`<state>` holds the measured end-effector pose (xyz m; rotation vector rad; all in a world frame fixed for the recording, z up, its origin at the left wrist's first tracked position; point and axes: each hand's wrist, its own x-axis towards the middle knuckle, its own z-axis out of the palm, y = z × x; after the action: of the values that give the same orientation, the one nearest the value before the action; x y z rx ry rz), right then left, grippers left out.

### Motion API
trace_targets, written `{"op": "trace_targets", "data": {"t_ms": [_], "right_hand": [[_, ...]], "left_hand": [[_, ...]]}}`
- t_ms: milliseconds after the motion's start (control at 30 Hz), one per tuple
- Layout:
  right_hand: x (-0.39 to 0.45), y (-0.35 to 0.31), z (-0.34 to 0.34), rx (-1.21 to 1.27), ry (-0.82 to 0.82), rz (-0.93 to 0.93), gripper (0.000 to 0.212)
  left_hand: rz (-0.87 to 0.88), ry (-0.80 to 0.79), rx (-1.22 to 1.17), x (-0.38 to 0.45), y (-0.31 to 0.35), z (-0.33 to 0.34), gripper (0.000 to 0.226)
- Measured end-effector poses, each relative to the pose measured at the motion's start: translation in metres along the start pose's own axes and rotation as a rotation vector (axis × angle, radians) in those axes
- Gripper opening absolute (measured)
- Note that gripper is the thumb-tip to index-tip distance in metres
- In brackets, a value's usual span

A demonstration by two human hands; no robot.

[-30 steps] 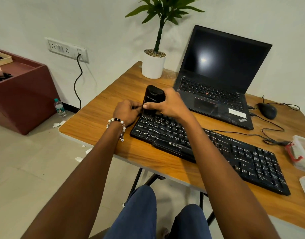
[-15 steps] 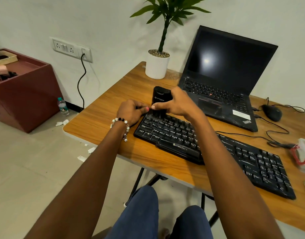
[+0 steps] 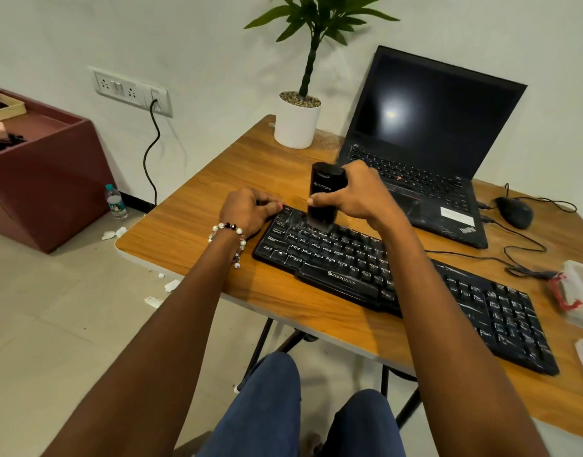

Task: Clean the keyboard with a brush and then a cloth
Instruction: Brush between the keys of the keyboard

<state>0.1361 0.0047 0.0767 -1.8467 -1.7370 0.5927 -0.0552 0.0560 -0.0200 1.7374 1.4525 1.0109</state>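
The keyboard (image 3: 399,285) lies on the bench (image 3: 197,225). The right hand (image 3: 359,196) has a closed grip round the upright brush (image 3: 323,196), its bottom on the top-left keys. The left hand (image 3: 247,209), fingers curled, pinches the keyboard's left corner.

Single head view — high, close, angled forward and down over the desk (image 3: 191,225).

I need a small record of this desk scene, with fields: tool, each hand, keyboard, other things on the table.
tool: black brush, upright, its lower end on the keyboard's upper left keys
right hand: grips the brush
left hand: fingers curled, at the keyboard's upper left corner
keyboard: black, lies slantwise on the wooden table
other: open laptop, potted plant, mouse
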Motion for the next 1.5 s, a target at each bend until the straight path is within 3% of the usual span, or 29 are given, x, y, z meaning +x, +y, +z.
{"op": "trace_targets", "data": {"t_ms": [133, 233, 400, 567, 733, 833, 1033, 1167, 1267, 1400, 1500], "right_hand": [[-0.012, -0.004, 0.016, 0.206, 0.025, -0.036, 0.042], [-0.014, 0.000, 0.015, 0.119, 0.002, -0.013, 0.042], [-0.009, 0.000, -0.007, -0.137, 0.018, 0.043, 0.064], [-0.025, -0.001, 0.009, 0.215, 0.015, -0.007, 0.042], [-0.030, 0.014, -0.007, 0.107, -0.009, 0.089, 0.043], [-0.030, 0.012, -0.020, -0.037, 0.058, 0.076, 0.047], [-0.042, 0.011, 0.000, 0.235, 0.123, 0.064, 0.042], [-0.045, 0.019, -0.016, 0.087, 0.063, 0.154, 0.045], [-0.047, 0.013, -0.024, -0.052, 0.144, 0.108, 0.044], [-0.053, 0.007, -0.004, 0.264, 0.134, 0.085, 0.043], [-0.054, 0.013, -0.001, 0.165, 0.107, 0.097, 0.043]], "left_hand": [[0.006, 0.007, 0.008, -0.001, 0.001, 0.000, 0.012], [0.014, 0.008, -0.004, 0.000, 0.001, 0.000, 0.012], [0.016, 0.004, -0.014, 0.002, -0.001, 0.001, 0.011], [0.028, -0.001, -0.031, 0.002, -0.001, 0.001, 0.012], [0.037, -0.005, -0.018, 0.003, -0.002, 0.001, 0.014], [0.042, -0.007, -0.017, 0.003, -0.003, 0.001, 0.014], [0.034, 0.000, -0.014, 0.003, -0.003, 0.001, 0.015], [0.021, 0.005, -0.011, 0.003, -0.003, 0.002, 0.015], [0.022, 0.006, -0.012, 0.003, -0.003, 0.002, 0.015], [0.006, 0.007, -0.021, 0.002, -0.003, 0.001, 0.015], [0.013, 0.006, -0.027, 0.002, -0.002, 0.001, 0.016]]}}
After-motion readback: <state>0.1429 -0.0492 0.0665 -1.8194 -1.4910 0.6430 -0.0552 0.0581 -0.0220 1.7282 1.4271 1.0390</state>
